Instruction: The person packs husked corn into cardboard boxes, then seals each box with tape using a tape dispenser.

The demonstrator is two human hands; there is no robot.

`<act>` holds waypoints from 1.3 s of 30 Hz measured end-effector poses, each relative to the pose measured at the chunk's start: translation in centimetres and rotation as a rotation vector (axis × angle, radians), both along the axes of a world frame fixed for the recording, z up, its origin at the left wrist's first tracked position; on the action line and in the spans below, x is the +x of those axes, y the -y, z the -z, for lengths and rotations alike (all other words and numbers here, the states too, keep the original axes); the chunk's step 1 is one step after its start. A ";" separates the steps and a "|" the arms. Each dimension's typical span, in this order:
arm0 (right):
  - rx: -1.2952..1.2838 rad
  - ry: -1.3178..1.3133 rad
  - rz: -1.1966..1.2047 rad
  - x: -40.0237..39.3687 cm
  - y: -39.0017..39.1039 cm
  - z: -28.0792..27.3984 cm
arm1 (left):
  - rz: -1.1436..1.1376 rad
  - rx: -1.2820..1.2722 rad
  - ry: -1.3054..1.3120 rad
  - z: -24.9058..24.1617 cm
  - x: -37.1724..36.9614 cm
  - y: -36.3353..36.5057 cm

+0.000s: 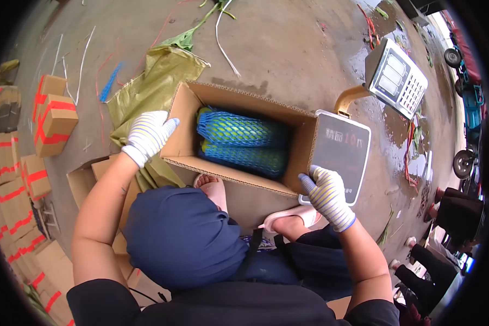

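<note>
An open cardboard box (232,179) is held level in front of me, one end by the platform scale (345,155). Inside it lie two long bundles of green produce (236,130) in blue netting, side by side; the right part of the box is in shadow. My left hand (148,137), in a striped white glove with blue fingertips, is closed on the left end wall, thumb over the edge. The right end is gripped by my right hand (328,196) in a matching glove, with the thumb at the rim and the other fingers partly hidden.
The scale's display (397,79) stands on a post at the right. An olive woven sack (152,81) and a piece of blue netting (111,81) lie at the left. Taped cartons (16,190) are stacked far left. People (434,266) and wheeled vehicles (463,163) are at right.
</note>
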State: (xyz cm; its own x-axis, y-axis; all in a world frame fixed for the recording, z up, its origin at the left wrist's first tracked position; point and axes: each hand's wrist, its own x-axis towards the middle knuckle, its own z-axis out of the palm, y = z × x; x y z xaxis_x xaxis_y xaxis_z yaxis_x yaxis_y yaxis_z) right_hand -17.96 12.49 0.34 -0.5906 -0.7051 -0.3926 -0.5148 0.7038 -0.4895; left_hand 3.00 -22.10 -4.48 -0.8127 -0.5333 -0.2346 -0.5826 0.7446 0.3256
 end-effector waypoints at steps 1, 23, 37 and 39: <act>0.005 -0.014 -0.038 0.2 -1.6 1.4 | 0.003 0.013 0.058 1.3 0.1 -1.0; 0.022 0.121 0.079 2.6 -7.0 7.5 | -0.874 0.157 -0.891 -5.8 8.1 -5.2; -0.108 0.200 0.038 0.4 -7.4 2.1 | -0.075 -0.332 -1.155 -19.5 21.0 -15.4; -0.111 0.157 0.074 0.1 -7.0 1.4 | -0.210 -0.225 -1.459 -19.3 23.7 -16.1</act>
State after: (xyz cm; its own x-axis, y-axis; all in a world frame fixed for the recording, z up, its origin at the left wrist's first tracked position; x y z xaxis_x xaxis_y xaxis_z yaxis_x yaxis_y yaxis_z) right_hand -17.81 19.53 -1.08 -0.5798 -0.7063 -0.4060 -0.3752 0.6739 -0.6364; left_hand 26.72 -6.02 14.82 -0.1586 -0.5809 0.7984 0.0469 0.8033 0.5937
